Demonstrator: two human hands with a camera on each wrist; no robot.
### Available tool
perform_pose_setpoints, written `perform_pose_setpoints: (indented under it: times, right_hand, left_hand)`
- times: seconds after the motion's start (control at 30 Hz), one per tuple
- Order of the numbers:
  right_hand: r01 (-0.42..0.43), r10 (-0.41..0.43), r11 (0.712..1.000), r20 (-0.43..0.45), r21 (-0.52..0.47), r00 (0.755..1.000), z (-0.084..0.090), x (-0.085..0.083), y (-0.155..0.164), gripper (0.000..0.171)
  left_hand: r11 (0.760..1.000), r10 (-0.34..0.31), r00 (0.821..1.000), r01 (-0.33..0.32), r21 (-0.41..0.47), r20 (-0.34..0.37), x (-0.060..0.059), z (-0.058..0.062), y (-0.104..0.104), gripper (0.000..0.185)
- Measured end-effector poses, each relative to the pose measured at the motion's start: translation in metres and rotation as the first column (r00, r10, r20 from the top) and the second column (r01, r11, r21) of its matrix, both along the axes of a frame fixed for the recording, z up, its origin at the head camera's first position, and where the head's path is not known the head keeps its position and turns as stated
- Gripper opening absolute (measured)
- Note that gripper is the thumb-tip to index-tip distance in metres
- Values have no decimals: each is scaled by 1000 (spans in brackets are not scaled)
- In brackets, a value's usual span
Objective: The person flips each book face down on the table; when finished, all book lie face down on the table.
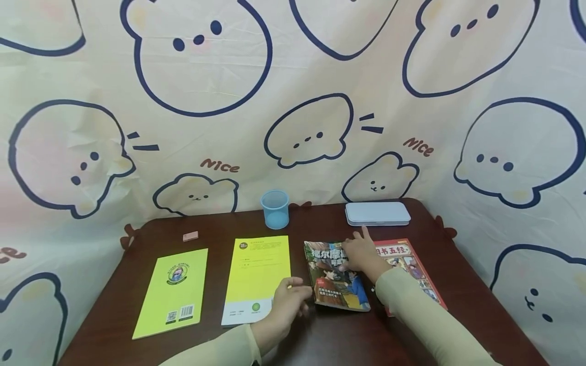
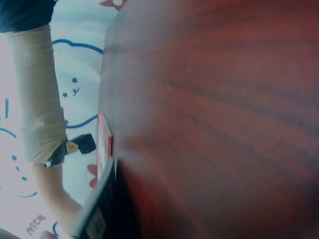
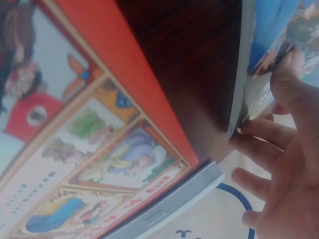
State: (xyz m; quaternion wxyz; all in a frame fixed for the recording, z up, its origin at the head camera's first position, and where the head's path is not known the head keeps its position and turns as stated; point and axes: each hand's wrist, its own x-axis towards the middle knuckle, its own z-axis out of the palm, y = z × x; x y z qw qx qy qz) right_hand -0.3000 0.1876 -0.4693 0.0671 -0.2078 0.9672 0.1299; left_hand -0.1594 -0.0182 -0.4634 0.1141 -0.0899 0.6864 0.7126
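Note:
A dark illustrated book is tilted a little above the table, right of the middle. My right hand pinches its upper right side; in the right wrist view the thumb lies on the cover and fingertips meet the edge. Beside its lower left edge is my left hand, fingers loosely bent; whether they touch the book cannot be told. Most of the left hand is out of its wrist view, where the book's dark underside shows. A red-bordered book lies under the right forearm, partly hidden.
Left of the hands lie a yellow-and-white book and a yellow-green booklet. Along the back of the brown table are a pink eraser, a blue cup and a white flat case. Printed cloth surrounds the table.

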Motion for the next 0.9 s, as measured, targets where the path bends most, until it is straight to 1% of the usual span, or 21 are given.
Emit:
perform_pose_setpoints:
  times: [0.03,0.07,0.1,0.17,0.23,0.27,0.3,0.37,0.47,0.53,0.57,0.67,0.77,0.8,0.87,0.9]
  right_hand:
    - [0,0,1000,2,-1,1000,0,0,-1,75]
    - [1,-1,1000,1,-3,1000,1,-1,-1,74]
    - [1,-1,1000,-1,-2,1000,2,-1,-2,74]
    - [8,-8,1000,6,1,1000,2,-2,-4,71]
    - [19,-19,1000,24,0,1000,2,-4,-5,65]
    - [28,-28,1000,37,3,999,2,-6,-6,61]
    - [37,-37,999,54,4,998,2,-7,-6,56]
    - [62,-62,998,93,0,994,2,-11,-7,49]
    - [117,-113,993,165,-20,980,3,-14,-10,42]
    - [151,-140,988,212,-35,967,5,-14,-12,41]
    - [172,-158,984,238,-42,958,5,-13,-13,40]
    - [228,-195,971,307,-76,932,10,-11,-18,38]
    - [257,-200,958,346,-129,917,15,-10,-21,37]
    - [254,-189,955,347,-152,919,16,-10,-21,38]
    - [240,-155,948,352,-210,923,18,-11,-21,43]
    - [229,-137,945,353,-234,926,19,-12,-20,47]
  left_hand:
    - [1000,6,1000,-6,4,-2,-2,0,0,47]
    - [1000,-3,1000,4,7,-5,-4,-1,1,51]
    - [1000,-28,1000,28,9,-2,-6,-1,2,55]
    - [995,-103,995,103,5,5,-9,-2,7,59]
    - [982,-187,982,187,-8,2,-9,-2,12,58]
    - [975,-220,975,220,-12,-2,-9,-2,15,57]
    - [971,-238,971,238,-17,-7,-9,-2,17,57]
    - [974,-223,974,221,-39,-32,-10,1,20,54]
    - [982,-173,982,165,-95,-77,-12,6,19,51]
    - [977,-162,980,143,-159,-118,-13,9,15,45]
    - [972,-168,977,141,-188,-134,-13,10,13,42]
    - [951,-206,961,152,-270,-185,-11,12,8,35]
    - [932,-236,941,149,-330,-244,-9,13,4,37]
    - [925,-249,930,146,-352,-269,-9,13,3,39]
    - [903,-276,903,127,-411,-328,-8,14,1,42]
    - [887,-296,889,119,-447,-350,-8,16,0,44]
